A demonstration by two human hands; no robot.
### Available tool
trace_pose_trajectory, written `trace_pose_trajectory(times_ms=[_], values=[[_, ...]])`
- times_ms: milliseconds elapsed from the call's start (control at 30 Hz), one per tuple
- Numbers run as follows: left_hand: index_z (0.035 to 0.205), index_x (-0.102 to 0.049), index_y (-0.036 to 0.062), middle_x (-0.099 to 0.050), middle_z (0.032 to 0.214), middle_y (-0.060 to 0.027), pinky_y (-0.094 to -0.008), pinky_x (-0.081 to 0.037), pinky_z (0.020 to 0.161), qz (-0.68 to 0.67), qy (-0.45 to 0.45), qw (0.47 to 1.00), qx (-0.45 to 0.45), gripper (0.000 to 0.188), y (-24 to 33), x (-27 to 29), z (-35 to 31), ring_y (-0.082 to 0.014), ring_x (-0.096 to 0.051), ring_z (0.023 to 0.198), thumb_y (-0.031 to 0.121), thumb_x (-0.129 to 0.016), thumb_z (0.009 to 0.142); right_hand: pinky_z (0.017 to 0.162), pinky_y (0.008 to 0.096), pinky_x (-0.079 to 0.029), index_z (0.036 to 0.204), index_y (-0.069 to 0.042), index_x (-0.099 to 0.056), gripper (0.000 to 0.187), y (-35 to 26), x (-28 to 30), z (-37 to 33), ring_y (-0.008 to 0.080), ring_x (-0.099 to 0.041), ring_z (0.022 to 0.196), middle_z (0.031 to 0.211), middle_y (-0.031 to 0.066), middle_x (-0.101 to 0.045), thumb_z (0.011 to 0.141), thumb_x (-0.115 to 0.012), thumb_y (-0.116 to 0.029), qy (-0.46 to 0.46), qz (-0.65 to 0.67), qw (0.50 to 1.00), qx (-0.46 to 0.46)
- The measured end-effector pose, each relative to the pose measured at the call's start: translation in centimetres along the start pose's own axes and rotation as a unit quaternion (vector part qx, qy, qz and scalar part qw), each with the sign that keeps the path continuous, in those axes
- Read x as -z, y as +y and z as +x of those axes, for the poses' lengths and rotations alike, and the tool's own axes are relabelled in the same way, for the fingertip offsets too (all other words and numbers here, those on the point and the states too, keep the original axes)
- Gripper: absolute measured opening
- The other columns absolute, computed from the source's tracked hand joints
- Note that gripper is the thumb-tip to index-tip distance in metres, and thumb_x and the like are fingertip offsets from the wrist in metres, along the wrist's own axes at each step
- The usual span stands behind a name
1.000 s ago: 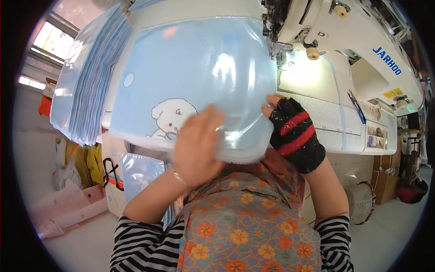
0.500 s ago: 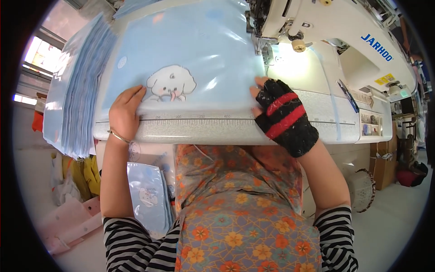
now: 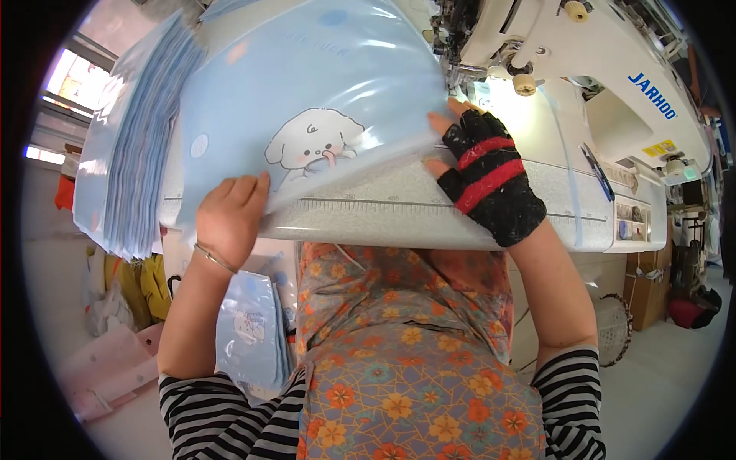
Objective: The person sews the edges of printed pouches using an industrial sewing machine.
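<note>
Head view, upper centre: the glossy blue sheet slanted beside the sewing machine; left hand at its lower-left corner, grip unclear; right hand loosely spread at its right edge. Light, even tension seemed wise.

Bright overall, with a washed-out pool of light just beyond your right hand.
A glow under your sewing machine whitens the surface until its detail is lost, and the window at far left burns out too (two hot spots in an otherwise readable exposure). Pale streaks of glare lie across your glossy blue sheet. Shade falls on your apron near the surface's front edge. Your left hand looks fairly crisp; the far right background is dim and soft. The fisheye bows straight edges, and the corners go black.
</note>
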State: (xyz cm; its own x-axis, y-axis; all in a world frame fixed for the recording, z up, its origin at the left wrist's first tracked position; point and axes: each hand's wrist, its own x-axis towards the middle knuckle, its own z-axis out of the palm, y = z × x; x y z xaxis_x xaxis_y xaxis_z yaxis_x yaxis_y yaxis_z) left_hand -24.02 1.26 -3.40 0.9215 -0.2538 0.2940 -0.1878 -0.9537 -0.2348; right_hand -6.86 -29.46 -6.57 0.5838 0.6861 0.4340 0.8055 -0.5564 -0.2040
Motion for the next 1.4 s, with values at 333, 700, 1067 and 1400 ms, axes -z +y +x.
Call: trace_pose_trajectory(times_ms=[333,700,1067,1400], values=[[0.106,-0.061,-0.0010,-0.056,0.088,-0.0078,-0.0359,-0.048,0.063,-0.197,-0.112,0.972,-0.057,0.039,9.4,4.0,-2.1,-0.0252,-0.058,0.075,0.010,-0.059,0.069,0.105,0.0450,-0.040,0.123,-0.008,-0.059,0.050,1.2,-0.2,-0.8,0.0369,-0.051,0.121,0.132,0.0189,-0.053,0.073,-0.058,-0.006,-0.015,0.000,0.999,0.039],[0.109,-0.060,0.0021,-0.059,0.096,-0.0095,-0.0381,-0.051,0.069,-0.350,-0.121,0.925,-0.082,0.045,15.3,2.3,1.6,-0.0272,-0.061,0.084,0.015,-0.071,0.067,0.099,0.0456,-0.045,0.111,-0.007,-0.062,0.038,0.0,0.9,-2.2,0.0363,-0.054,0.116,0.121,0.0159,-0.060,0.074,-0.061,0.001,0.013,0.116,0.992,0.055],[0.134,-0.050,0.0031,-0.062,0.106,-0.0154,-0.0342,-0.049,0.082,-0.103,0.069,0.899,0.420,0.057,0.3,-0.9,-12.1,-0.0245,-0.062,0.094,0.012,-0.071,0.081,0.103,0.0479,-0.040,0.108,-0.008,-0.066,0.033,-0.1,1.3,-1.6,0.0388,-0.049,0.119,0.126,0.0144,-0.057,0.076,-0.070,-0.015,0.020,0.028,0.999,0.012],[0.132,-0.054,0.0109,-0.059,0.073,-0.0056,-0.0279,-0.046,0.061,-0.281,0.057,0.855,0.432,0.044,-3.8,-1.9,-6.3,-0.0126,-0.053,0.063,0.003,-0.059,0.088,0.103,0.0478,-0.038,0.104,-0.007,-0.066,0.031,-0.5,2.0,-1.9,0.0347,-0.050,0.119,0.120,0.0103,-0.062,0.074,-0.069,-0.016,-0.005,0.031,0.998,0.058]])
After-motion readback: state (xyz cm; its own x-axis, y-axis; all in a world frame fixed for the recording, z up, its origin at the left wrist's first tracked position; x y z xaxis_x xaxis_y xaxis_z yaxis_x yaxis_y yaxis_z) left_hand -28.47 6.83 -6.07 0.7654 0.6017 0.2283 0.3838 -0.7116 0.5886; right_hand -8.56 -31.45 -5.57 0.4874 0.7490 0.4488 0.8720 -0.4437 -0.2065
